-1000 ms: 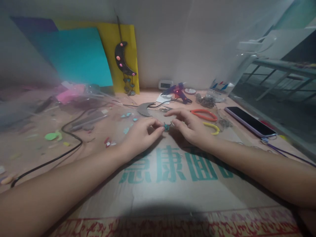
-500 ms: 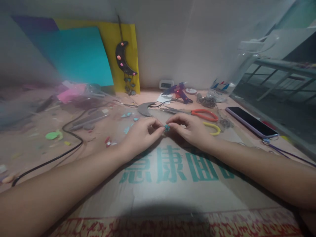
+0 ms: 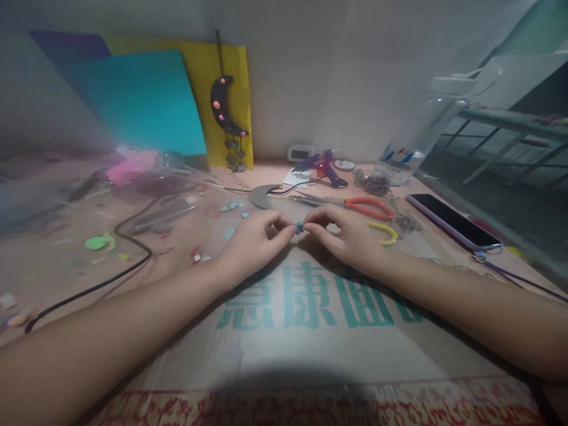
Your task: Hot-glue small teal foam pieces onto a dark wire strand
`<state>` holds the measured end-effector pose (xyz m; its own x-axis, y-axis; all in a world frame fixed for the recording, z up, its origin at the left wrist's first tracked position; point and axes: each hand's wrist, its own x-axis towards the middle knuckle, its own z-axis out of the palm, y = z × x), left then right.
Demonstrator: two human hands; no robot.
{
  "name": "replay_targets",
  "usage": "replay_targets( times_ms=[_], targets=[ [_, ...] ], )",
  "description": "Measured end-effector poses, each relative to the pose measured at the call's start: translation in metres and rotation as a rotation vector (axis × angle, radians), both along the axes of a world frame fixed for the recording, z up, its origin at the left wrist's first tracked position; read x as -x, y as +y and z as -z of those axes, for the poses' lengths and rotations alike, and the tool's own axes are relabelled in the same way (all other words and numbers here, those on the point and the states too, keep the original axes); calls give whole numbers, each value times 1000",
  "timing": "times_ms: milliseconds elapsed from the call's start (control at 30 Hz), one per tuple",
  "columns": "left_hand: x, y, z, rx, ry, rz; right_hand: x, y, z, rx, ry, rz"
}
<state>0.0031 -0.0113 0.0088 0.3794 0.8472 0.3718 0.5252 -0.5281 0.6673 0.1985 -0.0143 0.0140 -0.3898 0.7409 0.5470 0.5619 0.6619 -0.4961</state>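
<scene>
**Small teal piece (image 3: 299, 227) being held between left hand (image 3: 260, 241) and right hand (image 3: 345, 238)**

A person's bare hands are meeting above a printed sheet (image 3: 306, 358) bearing large green characters on a cluttered tabletop (image 3: 270, 170). The left hand is pinching the small teal piece between thumb and finger from one side, while the right hand is bringing thumb and finger together at its other side; the exact shape of the piece is too small to tell.

Just beyond the hands, a grey crescent (image 3: 261, 196) is lying near scattered teal bits (image 3: 233, 206). An orange-handled tool (image 3: 370, 208) is stretching behind the right hand, which is partly hiding a yellow handle (image 3: 389, 233). Farther back, a purple glue gun (image 3: 325, 168) is showing a red light beside a small white digital display (image 3: 300, 154).

At right, a phone (image 3: 455, 222) is lying face up near a clear container (image 3: 397, 164) and a tangled chain (image 3: 373, 183). At left, a black cord (image 3: 144, 255) is winding across the tabletop, and a dark crescent ornament (image 3: 219, 107) with pink dots is hanging in front of a yellow sheet (image 3: 242, 77).
</scene>
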Motion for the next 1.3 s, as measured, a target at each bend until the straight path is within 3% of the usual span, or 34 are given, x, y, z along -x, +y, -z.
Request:
replay_targets(
  times_ms=[433, 733, 1100, 1300],
  targets=[
    [-1, -2, -2, -49, 41, 8, 2, 0, -3, 330, 50, -27],
    [1, -1, 0, -51, 33, 66, 2, 1, -1, 376, 141, 10],
    [-1, -1, 1, -44, 55, 19, 4, -2, -4, 441, 134, -7],
    [-2, -2, -1, -30, 33, 10, 3, -1, -2, 320, 62, -14]
  ],
)
